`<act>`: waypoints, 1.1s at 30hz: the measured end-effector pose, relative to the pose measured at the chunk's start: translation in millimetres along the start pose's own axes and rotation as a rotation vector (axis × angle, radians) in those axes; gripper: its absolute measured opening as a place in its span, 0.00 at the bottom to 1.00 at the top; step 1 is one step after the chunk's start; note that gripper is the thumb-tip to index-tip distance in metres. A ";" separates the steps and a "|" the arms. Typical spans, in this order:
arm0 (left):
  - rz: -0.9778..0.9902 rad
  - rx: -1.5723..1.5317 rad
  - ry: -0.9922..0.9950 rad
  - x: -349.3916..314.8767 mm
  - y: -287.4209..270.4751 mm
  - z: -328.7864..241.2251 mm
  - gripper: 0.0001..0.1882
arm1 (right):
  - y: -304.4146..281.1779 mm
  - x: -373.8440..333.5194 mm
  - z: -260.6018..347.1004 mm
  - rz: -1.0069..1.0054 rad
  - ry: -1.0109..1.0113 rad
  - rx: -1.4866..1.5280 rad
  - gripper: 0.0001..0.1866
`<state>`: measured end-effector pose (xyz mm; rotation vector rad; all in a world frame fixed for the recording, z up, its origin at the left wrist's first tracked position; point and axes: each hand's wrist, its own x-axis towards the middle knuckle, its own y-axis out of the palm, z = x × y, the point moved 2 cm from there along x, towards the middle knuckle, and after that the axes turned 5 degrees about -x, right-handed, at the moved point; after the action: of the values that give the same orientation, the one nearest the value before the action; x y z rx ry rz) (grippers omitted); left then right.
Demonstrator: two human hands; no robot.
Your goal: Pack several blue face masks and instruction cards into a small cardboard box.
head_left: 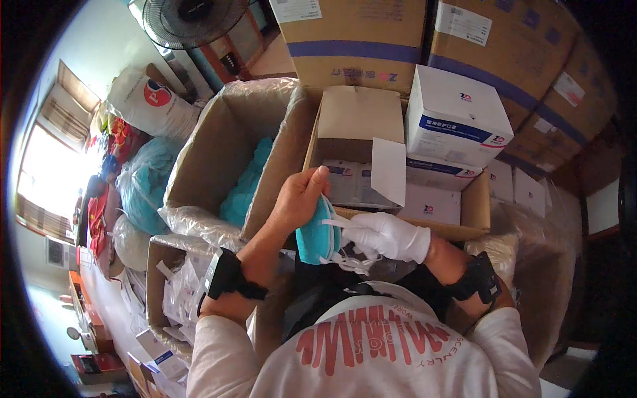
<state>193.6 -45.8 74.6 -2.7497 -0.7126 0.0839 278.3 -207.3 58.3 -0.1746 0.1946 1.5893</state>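
Observation:
My bare left hand (298,199) is closed around the upper end of a small stack of teal face masks (314,237), held upright in front of my chest. White straps (355,263) hang from the masks in a loose bunch. On my right hand (391,237) is a white glove. Its fingers are bent together on the straps at the masks' right side; the exact grip is partly hidden. Just beyond my hands, an open box (389,174) with a raised white flap sits in a brown carton (479,222), with white packs inside it.
A deep lined carton (199,152) at the left holds more teal masks (249,189). Nearer stands a carton of white strips (182,292). A closed white box (458,106) rests at the right, before tall stacked cartons (352,40). A fan (192,20) is at the back.

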 end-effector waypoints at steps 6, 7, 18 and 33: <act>-0.040 0.011 -0.062 8.0 -2.8 20.9 0.25 | -5.5 -3.1 14.1 -0.399 -0.495 -0.228 0.09; -0.078 -0.015 -0.065 12.7 6.1 27.8 0.26 | -6.7 3.5 19.9 -0.398 -0.502 -0.233 0.09; -0.554 0.420 0.044 96.1 -44.7 56.6 0.25 | 78.6 -1.2 81.7 -0.561 -0.625 -0.973 0.06; -0.379 -0.312 0.156 70.3 -6.2 -3.7 0.26 | -33.0 36.9 14.6 -0.632 -0.403 0.183 0.15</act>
<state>252.8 -7.7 81.2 -2.8017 -1.2776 -0.3464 310.4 -167.3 63.3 0.2127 -0.0333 0.9428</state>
